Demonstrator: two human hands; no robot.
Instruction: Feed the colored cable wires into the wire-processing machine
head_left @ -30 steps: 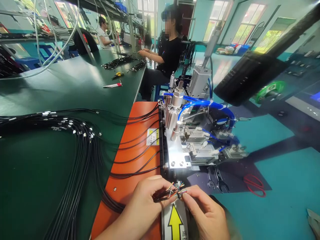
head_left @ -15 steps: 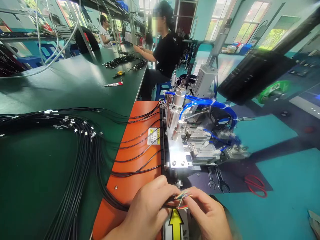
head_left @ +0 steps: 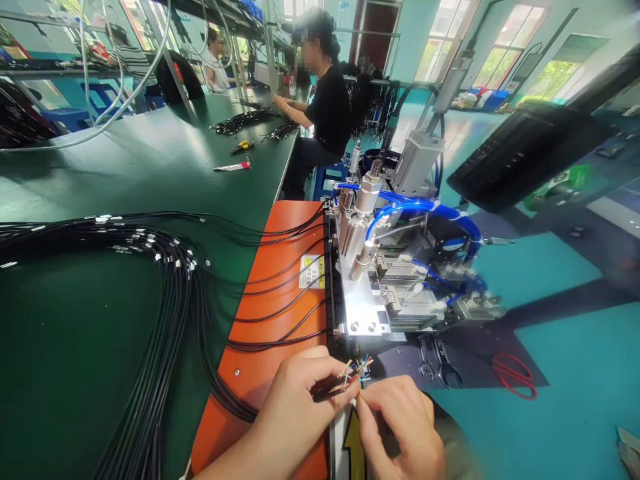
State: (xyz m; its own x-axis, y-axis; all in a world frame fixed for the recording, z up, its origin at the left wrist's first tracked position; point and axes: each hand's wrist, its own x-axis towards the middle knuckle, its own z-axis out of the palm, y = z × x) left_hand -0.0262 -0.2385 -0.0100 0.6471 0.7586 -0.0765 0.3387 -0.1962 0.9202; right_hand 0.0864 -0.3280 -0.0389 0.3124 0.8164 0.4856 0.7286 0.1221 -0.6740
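Observation:
My left hand (head_left: 295, 413) pinches the end of a black cable (head_left: 327, 390) just behind its stripped tip, where several thin coloured wires (head_left: 356, 369) fan out. My right hand (head_left: 400, 427) is closed, its fingertips pinching at one of those coloured wires from the right. Both hands hover over the near end of an orange plate (head_left: 280, 293), right in front of a small metal pneumatic machine (head_left: 380, 267) with blue air hoses. A yellow arrow label (head_left: 350, 443) shows partly between my hands.
A big bundle of black cables (head_left: 165, 293) loops across the green bench (head_left: 125, 173) and onto the orange plate. Wrenches (head_left: 440, 363) and a red band (head_left: 515, 377) lie right of the machine. A person in black (head_left: 325, 107) works farther along the bench.
The coloured wire ends have lifted slightly and fanned upward. My right hand has slid left and lower, closer to my left fingers, covering more of the arrow label. The camera has shifted slightly.

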